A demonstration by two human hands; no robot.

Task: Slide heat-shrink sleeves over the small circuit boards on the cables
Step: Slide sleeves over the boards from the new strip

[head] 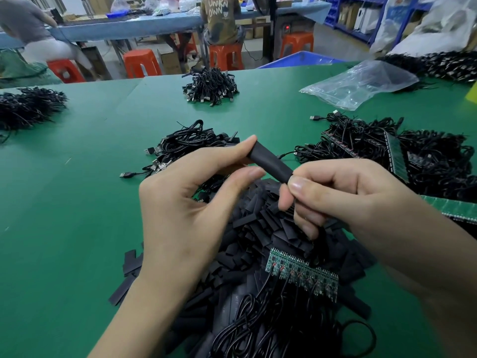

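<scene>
A black heat-shrink sleeve (269, 161) is held up over the table between both hands. My left hand (188, 202) pinches its far end between thumb and forefinger. My right hand (343, 200) pinches its near end, and a black cable (318, 244) hangs down from that hand's curled fingers. Whether a board is inside the sleeve is hidden. Below lies a heap of flat black sleeves (253, 228). On it rests a green strip of small circuit boards (302, 273) with black cables (260, 321) attached.
On the green table (77, 202) lie cable piles at centre (185, 148), far centre (210, 86), left (28, 107) and right (413, 153), the last with green board strips. A clear plastic bag (361, 81) lies far right. People sit on orange stools beyond.
</scene>
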